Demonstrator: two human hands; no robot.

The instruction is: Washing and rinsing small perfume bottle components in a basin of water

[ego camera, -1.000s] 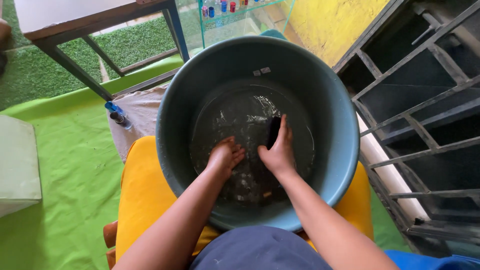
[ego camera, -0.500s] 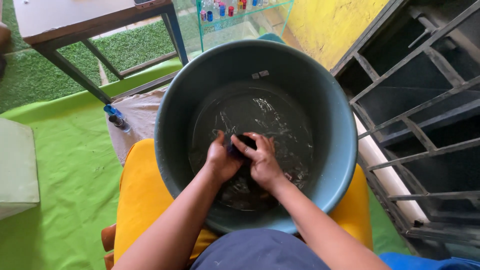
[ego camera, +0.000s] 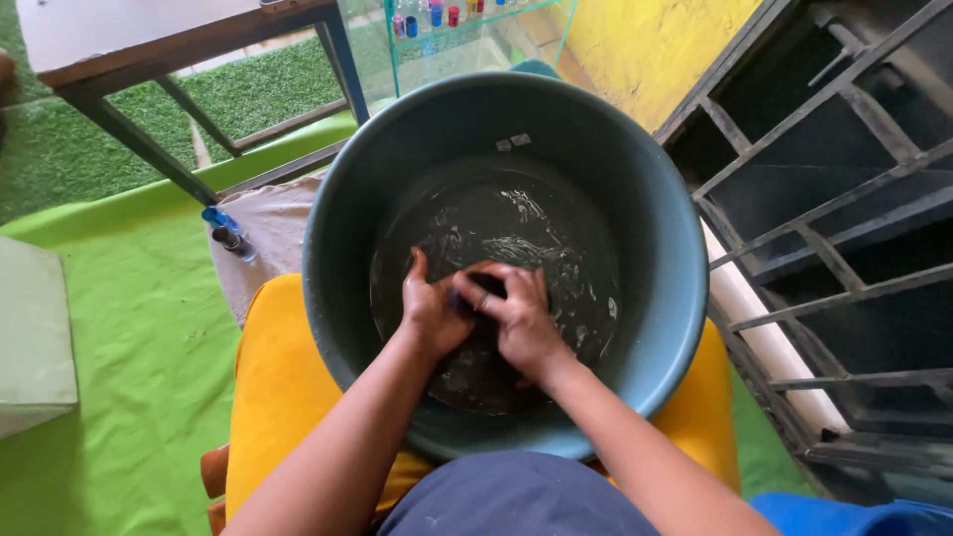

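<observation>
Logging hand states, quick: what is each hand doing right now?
Left hand: closed on the dark item in the tub water.
Right hand: closed on the same dark item, pressed against the left hand.

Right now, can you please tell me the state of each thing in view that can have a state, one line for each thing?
Grey basin: upright on the yellow seat, holds shallow rippling water.
Dark item: in the water, pressed between both hands, mostly hidden.
Left hand: in the basin, closed on the dark item.
Right hand: in the basin, closed on the dark item.
Small blue-capped bottle: lying on its side on the cloth.
</observation>
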